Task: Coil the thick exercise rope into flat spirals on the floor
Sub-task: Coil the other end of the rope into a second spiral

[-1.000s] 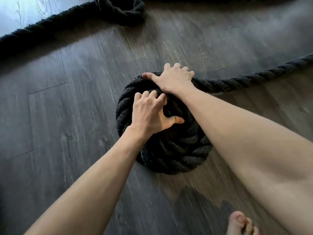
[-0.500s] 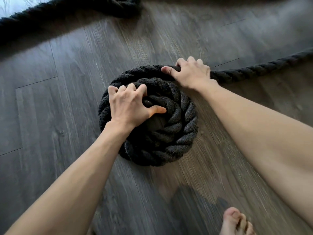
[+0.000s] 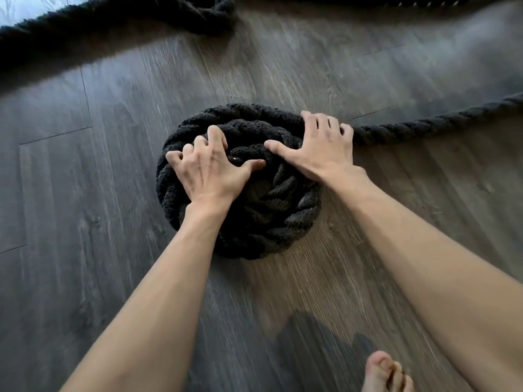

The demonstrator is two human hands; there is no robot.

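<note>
Both hands [image 3: 263, 162] on unlabelled rope coil [image 3: 283, 219]

I saw a thick black twisted rope [image 3: 240, 190] wound into a flat spiral at the floor's centre, its free length trailing toward three o'clock, more rope lying at eleven o'clock.

The exercise rope [image 3: 285, 219] is black twisted fibre, matt and fuzzy-rough. The floor [image 3: 85, 193] beneath the rope is grey-brown wood-grain plank, smooth, with a faint sheen beyond the rope.
</note>
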